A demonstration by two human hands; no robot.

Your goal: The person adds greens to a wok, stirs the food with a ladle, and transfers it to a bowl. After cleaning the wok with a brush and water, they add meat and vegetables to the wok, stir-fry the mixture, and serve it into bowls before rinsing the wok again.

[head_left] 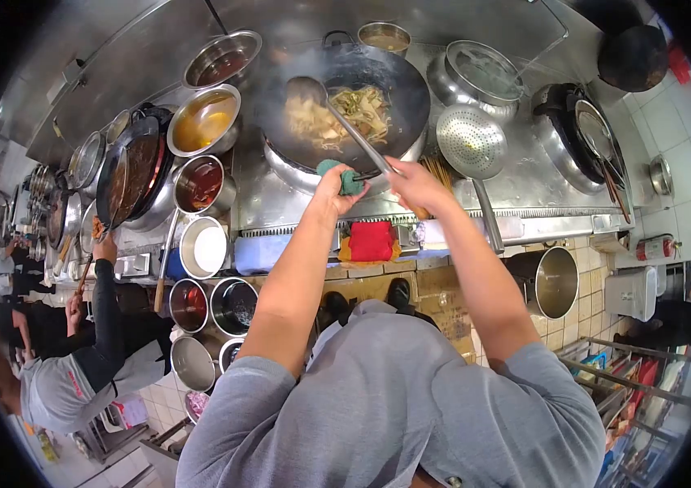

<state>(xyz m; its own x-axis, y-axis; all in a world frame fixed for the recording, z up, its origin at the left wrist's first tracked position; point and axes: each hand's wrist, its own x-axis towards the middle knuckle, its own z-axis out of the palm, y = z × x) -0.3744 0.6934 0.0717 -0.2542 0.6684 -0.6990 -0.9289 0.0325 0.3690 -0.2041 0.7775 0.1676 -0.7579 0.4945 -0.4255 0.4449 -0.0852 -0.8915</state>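
A large black wok (402, 85) sits on the burner in front of me, with steam rising over noodles and pale strips of food (362, 110) inside. My left hand (335, 189) grips the wok's near handle through a folded green cloth (351, 182). Closed around a long metal ladle (355, 132) is my right hand (420, 185). The ladle's bowl rests among or just above the food at the wok's left side; its exact contact is hard to tell. To the right of my right hand lies a perforated skimmer (472, 141).
Left stand bowls of yellow liquid (204, 120) and red sauce (198, 183), plus a white pot (203, 246). A lidded pot (484, 73) is behind the skimmer. A red cloth (371, 241) hangs at the counter edge. Further left, a co-worker (77, 374) works at another wok (135, 175).
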